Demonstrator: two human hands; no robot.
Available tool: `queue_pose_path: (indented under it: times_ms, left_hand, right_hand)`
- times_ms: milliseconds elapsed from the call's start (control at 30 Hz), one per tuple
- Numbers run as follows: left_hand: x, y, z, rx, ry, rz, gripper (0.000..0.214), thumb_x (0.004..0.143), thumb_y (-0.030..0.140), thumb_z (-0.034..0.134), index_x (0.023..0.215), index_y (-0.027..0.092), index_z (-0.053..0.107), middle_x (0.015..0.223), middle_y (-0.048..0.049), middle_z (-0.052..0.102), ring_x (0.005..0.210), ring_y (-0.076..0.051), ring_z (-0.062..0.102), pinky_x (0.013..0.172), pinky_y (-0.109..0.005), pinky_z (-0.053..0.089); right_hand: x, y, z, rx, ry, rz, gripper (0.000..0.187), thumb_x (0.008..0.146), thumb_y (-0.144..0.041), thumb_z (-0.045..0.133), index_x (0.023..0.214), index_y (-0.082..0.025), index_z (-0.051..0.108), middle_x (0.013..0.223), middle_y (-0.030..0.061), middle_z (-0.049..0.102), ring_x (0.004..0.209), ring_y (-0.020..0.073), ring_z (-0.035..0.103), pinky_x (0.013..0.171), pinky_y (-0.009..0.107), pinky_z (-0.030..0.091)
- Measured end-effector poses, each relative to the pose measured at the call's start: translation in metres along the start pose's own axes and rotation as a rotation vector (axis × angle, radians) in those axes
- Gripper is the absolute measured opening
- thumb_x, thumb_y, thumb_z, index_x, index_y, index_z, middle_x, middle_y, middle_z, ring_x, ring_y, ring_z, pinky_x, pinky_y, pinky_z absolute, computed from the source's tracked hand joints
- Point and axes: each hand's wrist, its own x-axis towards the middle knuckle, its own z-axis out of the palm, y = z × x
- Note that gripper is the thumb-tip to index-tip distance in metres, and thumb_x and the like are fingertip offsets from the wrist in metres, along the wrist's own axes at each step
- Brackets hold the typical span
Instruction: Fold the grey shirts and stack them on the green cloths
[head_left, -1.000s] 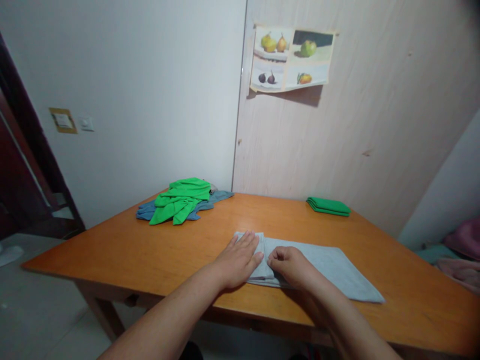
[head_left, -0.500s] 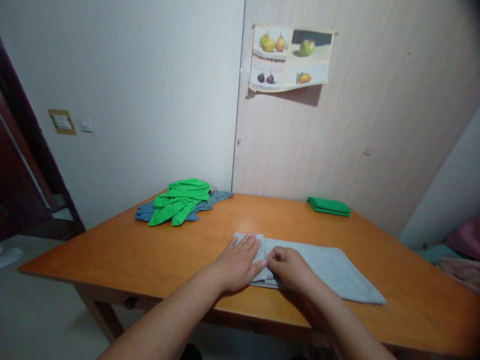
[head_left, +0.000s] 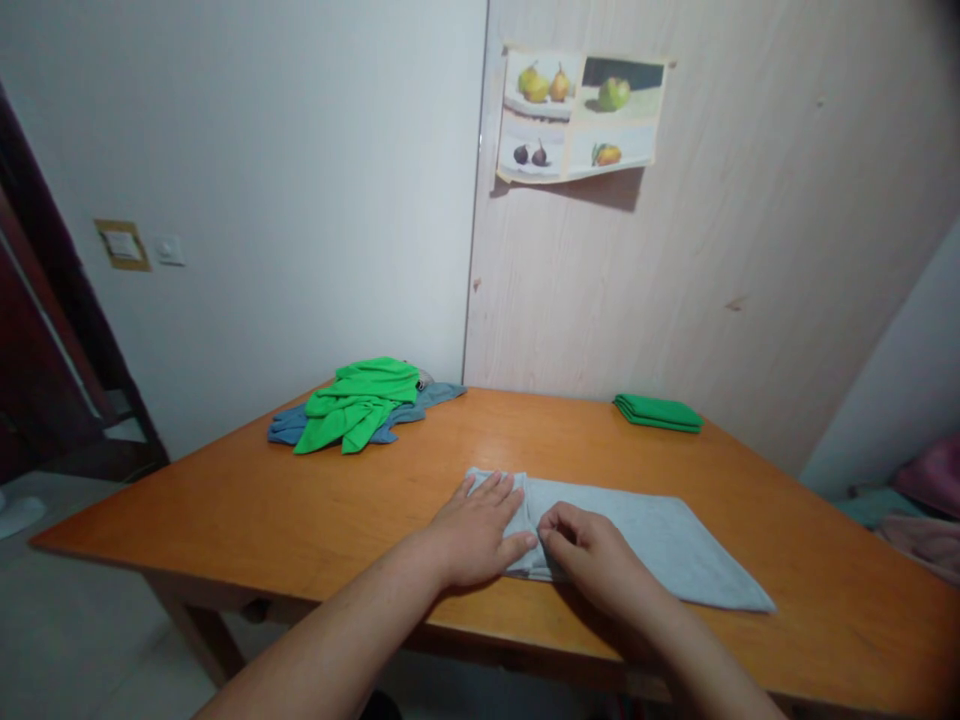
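Note:
A light grey cloth, folded into a long strip, lies near the front edge of the table. Its left end is turned over on itself. My left hand rests flat on that turned-over end, fingers spread. Just to its right, my right hand is curled with thumb and fingertips drawn together, close to the fold's edge. Whether a bit of cloth is pinched in those fingertips is hidden.
On the wooden table, a loose heap of green cloth and blue-grey cloth lies at the back left. A neatly folded green cloth sits at the back right. Walls stand behind the table, one with fruit pictures.
My right hand has shifted very slightly to the right, away from the fold's edge. The left hand stays flat on the grey cloth.

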Motion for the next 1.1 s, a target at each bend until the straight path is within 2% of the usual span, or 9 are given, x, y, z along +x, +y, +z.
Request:
queue_pose_path:
  times_ms: [300,400,500,567,633,700,833,967,1100]
  left_hand:
    - [0.001,-0.003,0.002,-0.01,0.02,0.015,0.072,0.096,0.069,0.029,0.151,0.024,0.041,0.161,-0.0129,0.029,0.15,-0.033,0.019,0.12,-0.057,0.013]
    - [0.0,-0.002,0.002,-0.021,0.021,0.01,0.072,0.096,0.069,0.032,0.15,0.024,0.042,0.161,-0.0123,0.03,0.15,-0.033,0.021,0.12,-0.057,0.013]
    - [-0.001,-0.003,0.004,-0.036,0.053,0.015,0.07,0.095,0.068,0.036,0.152,0.027,0.039,0.161,-0.0094,0.03,0.15,-0.032,0.02,0.121,-0.057,0.012]
    - [-0.001,-0.004,0.005,-0.057,0.066,0.011,0.073,0.094,0.067,0.04,0.154,0.025,0.034,0.162,-0.009,0.029,0.15,-0.032,0.02,0.121,-0.057,0.012]
    - [-0.002,-0.004,0.005,-0.081,0.063,0.003,0.079,0.093,0.067,0.044,0.156,0.022,0.029,0.161,-0.0113,0.029,0.15,-0.032,0.021,0.122,-0.056,0.012]
    - [-0.002,-0.003,0.004,-0.107,0.068,0.002,0.088,0.089,0.069,0.05,0.158,0.02,0.024,0.162,-0.0135,0.028,0.149,-0.033,0.023,0.122,-0.055,0.012]
    - [-0.004,-0.001,0.002,-0.159,0.108,0.043,0.114,0.071,0.075,0.067,0.16,0.027,0.013,0.163,-0.0118,0.023,0.149,-0.035,0.023,0.122,-0.056,0.012]
    - [-0.004,-0.005,0.004,-0.157,0.044,0.02,0.124,0.067,0.076,0.068,0.16,0.02,0.007,0.164,-0.0162,0.017,0.151,-0.036,0.016,0.122,-0.057,0.008]
    - [-0.003,-0.008,0.004,-0.146,-0.011,-0.017,0.128,0.065,0.078,0.067,0.16,0.013,0.008,0.164,-0.0193,0.01,0.152,-0.034,0.01,0.123,-0.053,0.004]
  right_hand:
    - [-0.006,-0.015,-0.001,0.126,0.044,-0.034,0.021,0.089,-0.033,0.051,0.084,-0.02,0.067,0.077,0.0003,0.066,0.074,0.0167,0.058,0.067,0.026,0.043]
    - [0.002,-0.012,-0.002,0.122,0.113,-0.045,0.026,0.09,-0.037,0.05,0.084,-0.02,0.068,0.08,0.0024,0.069,0.077,0.0186,0.061,0.071,0.029,0.046]
    - [0.014,-0.009,-0.002,0.035,0.203,-0.081,0.03,0.092,-0.04,0.05,0.097,-0.019,0.071,0.096,0.0068,0.073,0.091,0.022,0.065,0.083,0.034,0.049]
    - [0.021,-0.009,0.0,-0.048,0.202,-0.119,0.04,0.094,-0.045,0.048,0.113,-0.018,0.07,0.115,0.0109,0.072,0.108,0.0246,0.064,0.097,0.038,0.046]
    - [0.026,-0.013,0.005,-0.132,0.132,-0.141,0.053,0.097,-0.051,0.043,0.131,-0.015,0.062,0.136,0.0146,0.062,0.128,0.027,0.054,0.11,0.043,0.038]
    - [0.027,-0.019,0.01,-0.209,0.027,-0.13,0.066,0.098,-0.057,0.036,0.146,-0.013,0.048,0.152,0.0153,0.046,0.144,0.0289,0.036,0.118,0.048,0.027]
    - [0.026,-0.031,0.019,-0.34,-0.16,-0.064,0.077,0.099,-0.064,0.024,0.158,-0.014,0.023,0.163,0.0111,0.021,0.152,0.0303,0.01,0.121,0.055,0.009]
    - [0.023,-0.034,0.021,-0.444,-0.214,-0.015,0.075,0.1,-0.062,0.019,0.159,-0.017,0.013,0.165,0.0081,0.014,0.153,0.0307,0.002,0.121,0.057,0.003]
    - [0.02,-0.032,0.021,-0.508,-0.25,0.02,0.072,0.1,-0.061,0.02,0.159,-0.021,0.013,0.165,0.0065,0.014,0.152,0.0327,0.002,0.119,0.061,0.001]
